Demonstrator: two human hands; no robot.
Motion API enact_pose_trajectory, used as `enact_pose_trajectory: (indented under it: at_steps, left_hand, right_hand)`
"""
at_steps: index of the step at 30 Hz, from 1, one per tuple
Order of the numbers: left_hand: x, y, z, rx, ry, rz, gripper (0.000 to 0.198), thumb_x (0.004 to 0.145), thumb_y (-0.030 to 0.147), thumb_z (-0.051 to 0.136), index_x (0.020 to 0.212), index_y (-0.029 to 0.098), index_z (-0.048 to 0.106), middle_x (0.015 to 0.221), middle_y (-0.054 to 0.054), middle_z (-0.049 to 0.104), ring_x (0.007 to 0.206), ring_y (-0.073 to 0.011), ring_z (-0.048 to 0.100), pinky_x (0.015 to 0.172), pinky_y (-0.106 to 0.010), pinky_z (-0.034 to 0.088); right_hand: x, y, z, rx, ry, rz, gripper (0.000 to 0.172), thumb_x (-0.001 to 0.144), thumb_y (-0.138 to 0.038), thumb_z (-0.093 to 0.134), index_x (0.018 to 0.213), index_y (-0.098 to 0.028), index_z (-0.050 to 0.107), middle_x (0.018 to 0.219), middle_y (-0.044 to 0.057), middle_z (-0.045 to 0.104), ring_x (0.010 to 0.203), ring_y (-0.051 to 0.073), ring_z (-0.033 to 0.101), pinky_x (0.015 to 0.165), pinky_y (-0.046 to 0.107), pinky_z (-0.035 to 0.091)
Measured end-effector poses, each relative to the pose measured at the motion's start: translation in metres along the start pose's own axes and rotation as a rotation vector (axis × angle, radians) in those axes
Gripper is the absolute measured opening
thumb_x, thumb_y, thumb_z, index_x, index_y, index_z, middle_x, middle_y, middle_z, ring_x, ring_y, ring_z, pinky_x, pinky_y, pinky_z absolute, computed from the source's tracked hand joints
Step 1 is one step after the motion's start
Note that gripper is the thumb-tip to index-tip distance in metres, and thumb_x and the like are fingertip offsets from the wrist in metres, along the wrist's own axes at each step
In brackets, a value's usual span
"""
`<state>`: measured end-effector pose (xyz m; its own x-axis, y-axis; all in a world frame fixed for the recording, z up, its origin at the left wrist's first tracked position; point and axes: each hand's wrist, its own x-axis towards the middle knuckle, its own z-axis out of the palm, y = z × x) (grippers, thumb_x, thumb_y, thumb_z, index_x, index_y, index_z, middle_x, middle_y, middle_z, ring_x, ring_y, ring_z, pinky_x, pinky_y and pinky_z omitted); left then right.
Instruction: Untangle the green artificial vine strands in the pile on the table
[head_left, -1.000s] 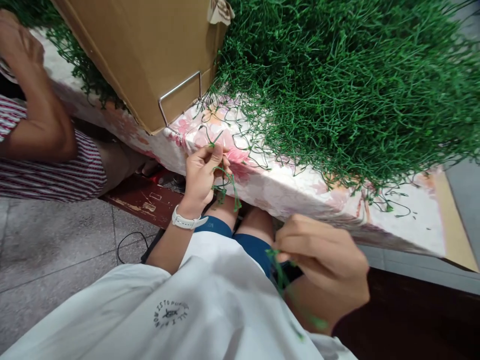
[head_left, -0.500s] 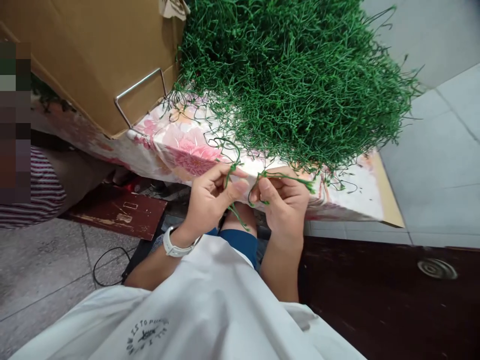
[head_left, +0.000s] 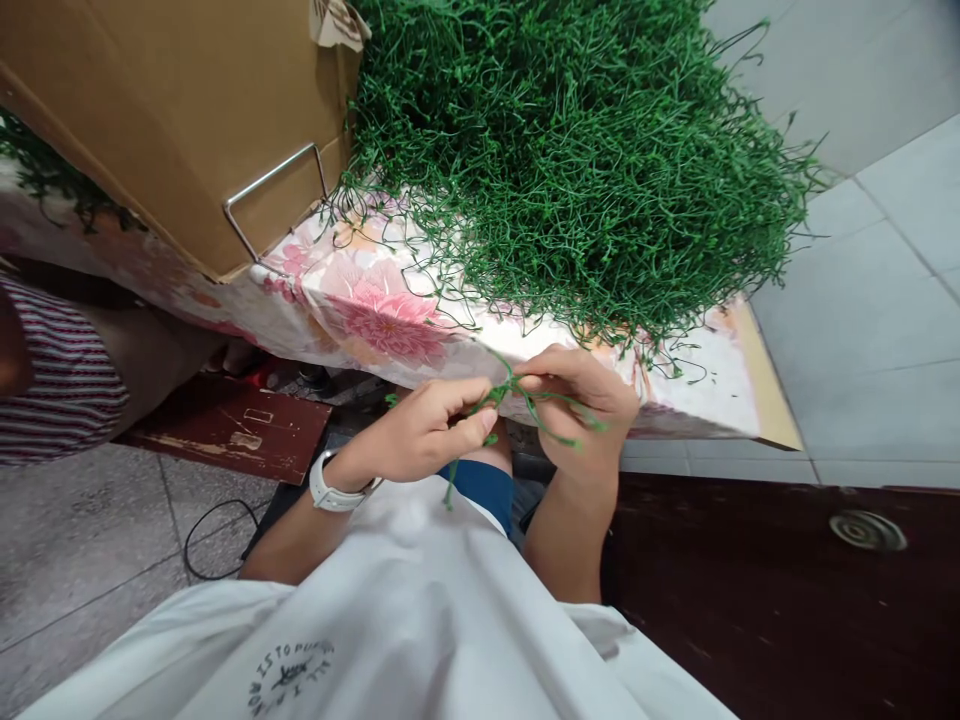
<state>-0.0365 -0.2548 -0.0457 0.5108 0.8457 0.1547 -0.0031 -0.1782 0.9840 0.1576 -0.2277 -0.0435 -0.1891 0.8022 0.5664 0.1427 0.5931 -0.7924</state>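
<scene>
Over my lap, just off the table's front edge, my left hand (head_left: 431,425) pinches green artificial stems (head_left: 504,388) between thumb and fingers. My right hand (head_left: 585,405) is closed on the same stems from the other side, its fingertips close to my left ones. Loose green ends stick out above, below and across my right palm; some are blurred. Beyond my hands a large heap of thin green stems (head_left: 585,180) covers much of the table. Strands also lie scattered toward its front edge.
A cardboard box (head_left: 172,120) stands at the left beside a bent metal wire frame (head_left: 270,180). The table wears a flowered cloth (head_left: 390,310). Another person's striped clothing (head_left: 64,370) shows at far left. A black cable (head_left: 191,530) lies on the floor.
My hands have come together, and the stems that were in each hand now meet between my fingertips. My left hand has turned flatter. The view has shifted slightly.
</scene>
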Motion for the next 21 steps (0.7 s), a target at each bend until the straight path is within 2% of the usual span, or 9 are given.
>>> enact_pose_trajectory:
  at_steps: [2, 4, 10, 12, 15, 16, 17, 19, 21]
  left_hand:
    - [-0.001, 0.002, -0.005, -0.03, -0.103, -0.005, 0.04, 0.102, 0.046, 0.047, 0.072, 0.019, 0.043, 0.066, 0.004, 0.041, 0.061, -0.0093, 0.037, 0.058, -0.025, 0.03]
    - [0.001, 0.002, -0.008, -0.072, -0.142, 0.014, 0.041, 0.101, 0.046, 0.049, 0.071, 0.02, 0.041, 0.065, 0.005, 0.038, 0.06, -0.0091, 0.034, 0.057, -0.026, 0.028]
    - [0.009, 0.001, -0.003, -0.179, -0.022, 0.028, 0.044, 0.099, 0.049, 0.055, 0.069, 0.019, 0.043, 0.064, 0.004, 0.037, 0.06, -0.0091, 0.032, 0.056, -0.026, 0.027]
    - [0.004, 0.001, -0.001, -0.22, -0.029, 0.052, 0.045, 0.098, 0.049, 0.057, 0.068, 0.019, 0.044, 0.062, 0.004, 0.038, 0.058, -0.0089, 0.033, 0.055, -0.027, 0.027]
    - [-0.012, 0.005, -0.002, -0.302, -0.133, 0.108, 0.053, 0.094, 0.061, 0.057, 0.063, 0.021, 0.044, 0.056, 0.003, 0.042, 0.05, -0.0097, 0.035, 0.051, -0.029, 0.03]
    - [-0.017, 0.006, -0.004, -0.294, -0.135, 0.116, 0.054, 0.093, 0.063, 0.057, 0.062, 0.021, 0.045, 0.055, 0.002, 0.043, 0.049, -0.01, 0.036, 0.051, -0.03, 0.031]
    - [-0.02, 0.007, -0.007, -0.245, -0.06, 0.096, 0.052, 0.094, 0.06, 0.059, 0.063, 0.021, 0.046, 0.056, 0.002, 0.043, 0.051, -0.01, 0.038, 0.052, -0.029, 0.033]
    - [-0.019, 0.007, -0.013, -0.076, 0.173, 0.006, 0.041, 0.096, 0.045, 0.062, 0.067, 0.019, 0.048, 0.062, 0.003, 0.044, 0.057, -0.0091, 0.039, 0.056, -0.026, 0.033]
    - [-0.011, 0.003, -0.019, -0.002, 0.301, -0.048, 0.034, 0.093, 0.036, 0.067, 0.069, 0.017, 0.053, 0.065, 0.004, 0.045, 0.061, -0.0082, 0.039, 0.058, -0.023, 0.033]
  right_hand:
    - [0.004, 0.006, -0.005, -0.038, -0.012, -0.128, 0.007, 0.089, -0.017, 0.076, 0.085, -0.023, 0.078, 0.069, 0.0, 0.07, 0.063, 0.013, 0.06, 0.058, 0.028, 0.045]
    - [0.008, 0.009, -0.007, -0.047, -0.002, -0.213, 0.011, 0.085, -0.012, 0.077, 0.084, -0.023, 0.078, 0.066, -0.001, 0.07, 0.06, 0.013, 0.058, 0.057, 0.028, 0.044]
    - [0.011, 0.01, 0.009, -0.158, 0.161, -0.328, 0.018, 0.086, -0.008, 0.066, 0.084, -0.023, 0.076, 0.064, -0.001, 0.069, 0.06, 0.014, 0.06, 0.057, 0.03, 0.046]
    - [0.015, 0.02, 0.005, -0.24, 0.238, -0.368, 0.02, 0.085, -0.006, 0.065, 0.083, -0.023, 0.076, 0.066, -0.001, 0.07, 0.061, 0.014, 0.062, 0.06, 0.03, 0.047]
    - [0.023, 0.048, -0.02, -0.376, 0.621, -0.255, 0.016, 0.081, -0.008, 0.064, 0.073, -0.021, 0.07, 0.066, -0.002, 0.067, 0.061, 0.013, 0.061, 0.061, 0.029, 0.046]
    - [0.026, 0.057, -0.03, -0.358, 0.776, -0.177, 0.016, 0.08, -0.011, 0.065, 0.068, -0.02, 0.065, 0.061, -0.003, 0.062, 0.057, 0.012, 0.057, 0.059, 0.028, 0.044]
    - [0.028, 0.065, -0.038, -0.288, 0.835, -0.095, 0.016, 0.079, -0.018, 0.07, 0.066, -0.021, 0.06, 0.057, -0.005, 0.057, 0.052, 0.011, 0.053, 0.056, 0.028, 0.043]
    - [0.026, 0.072, -0.044, -0.157, 0.788, 0.083, 0.026, 0.081, -0.037, 0.077, 0.073, -0.021, 0.059, 0.055, -0.006, 0.056, 0.047, 0.01, 0.051, 0.05, 0.025, 0.038]
    - [0.018, 0.068, -0.034, -0.037, 0.66, 0.19, 0.032, 0.084, -0.048, 0.079, 0.083, -0.02, 0.063, 0.059, -0.005, 0.059, 0.049, 0.01, 0.055, 0.049, 0.024, 0.038]
